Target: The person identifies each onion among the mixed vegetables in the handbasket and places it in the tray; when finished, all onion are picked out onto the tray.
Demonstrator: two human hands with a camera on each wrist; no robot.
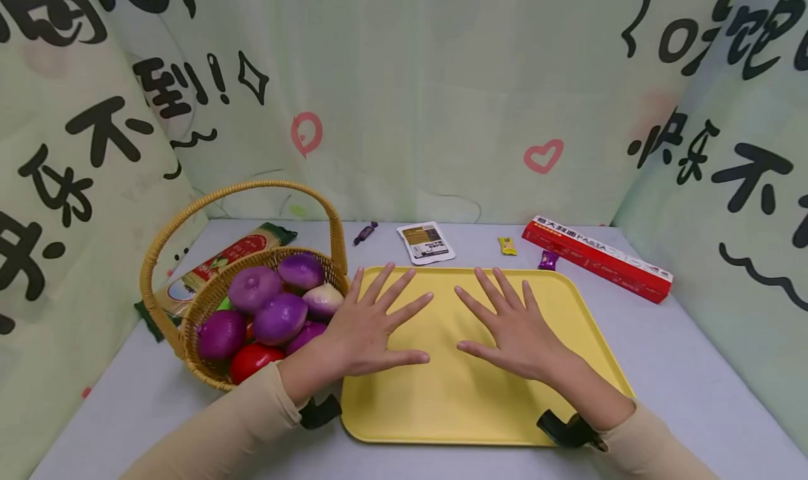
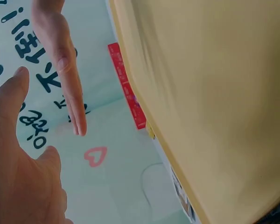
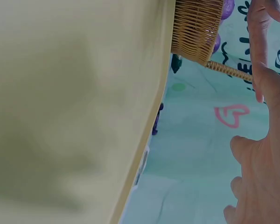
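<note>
Both hands — left (image 1: 366, 332), right (image 1: 514, 332) — splayed flat on yellow tray (image 1: 467, 410); wicker basket (image 1: 189, 325) holds onions (image 1: 278, 317).

Left hand (image 1: 366, 332) & right hand (image 1: 514, 332) flat, palms down, fingers spread.

A pale grey table (image 1: 694, 368) carries a yellow tray (image 1: 467, 410) at the front middle, with a wicker basket (image 1: 189, 325) just to its left and a pasta bag (image 1: 221, 259) behind the basket. Along the back lie a purple candy (image 1: 365, 233), a white packet (image 1: 426, 242), a yellow candy (image 1: 508, 245), another purple sweet (image 1: 548, 260) and a red box (image 1: 596, 257).
</note>
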